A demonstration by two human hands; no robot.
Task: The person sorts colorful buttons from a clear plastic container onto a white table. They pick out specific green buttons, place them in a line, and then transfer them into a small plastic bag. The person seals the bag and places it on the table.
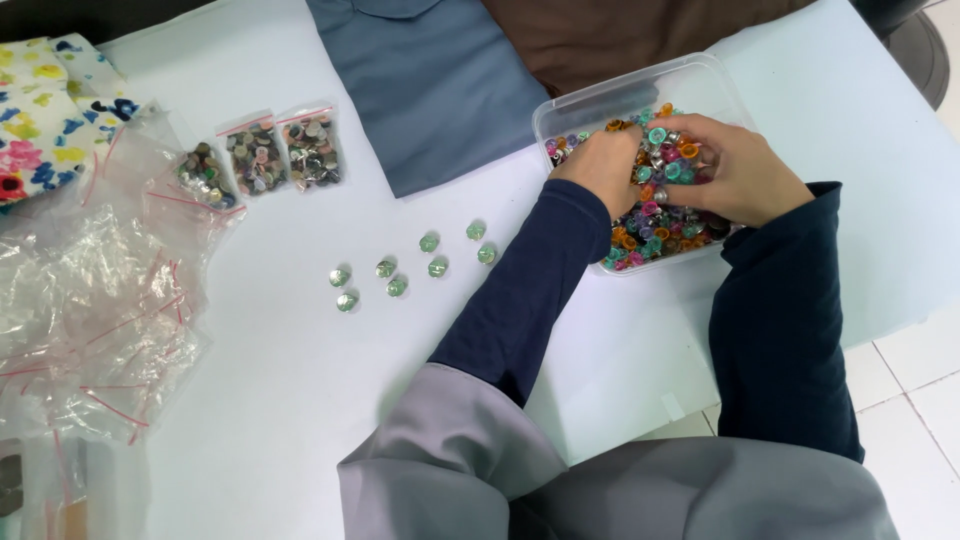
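Note:
Both hands are inside a clear plastic box (700,78) heaped with small coloured buttons (668,232). My left hand (602,165) digs into the left side of the heap with fingers curled among the buttons. My right hand (735,170) lies over the middle of the heap, fingers bent down into it. Whether either hand pinches a single button is hidden. Several pale green buttons (430,243) lie loose on the white table (300,380) to the left of the box.
Three small zip bags of buttons (258,158) lie at the upper left. A pile of empty clear zip bags (90,290) covers the left edge. Floral cloth (40,110), blue cloth (440,80) and brown cloth (620,30) lie along the back. Tiled floor (920,400) shows at right.

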